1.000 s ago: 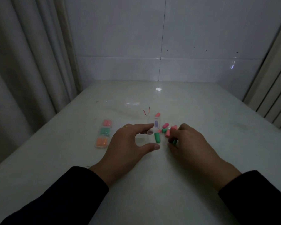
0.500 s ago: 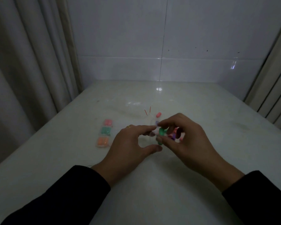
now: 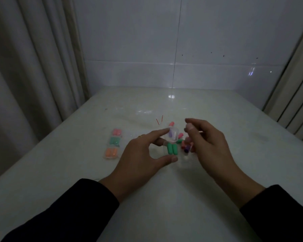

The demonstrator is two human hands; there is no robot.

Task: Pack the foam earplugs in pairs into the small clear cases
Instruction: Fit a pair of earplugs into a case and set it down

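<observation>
My left hand pinches a small clear case between forefinger and thumb, low over the table. Two green earplugs lie side by side in it. Its clear lid stands open at the far side, and something purple shows through it. My right hand hovers just right of the case, fingers spread and thumb raised, with nothing pinched. Loose earplugs lie between the hands: a pink one, a purple one and others partly hidden by my right fingers. Another pink earplug lies farther back.
Three filled clear cases sit in a column to the left: pink, green, orange. Two thin red strands lie behind the pile. The white table meets a tiled wall behind, with curtains on the left and slats on the right.
My right hand brought a green earplug from the pile to the case in my left hand, let it go beside the first one, and has drawn back with fingers spread.
</observation>
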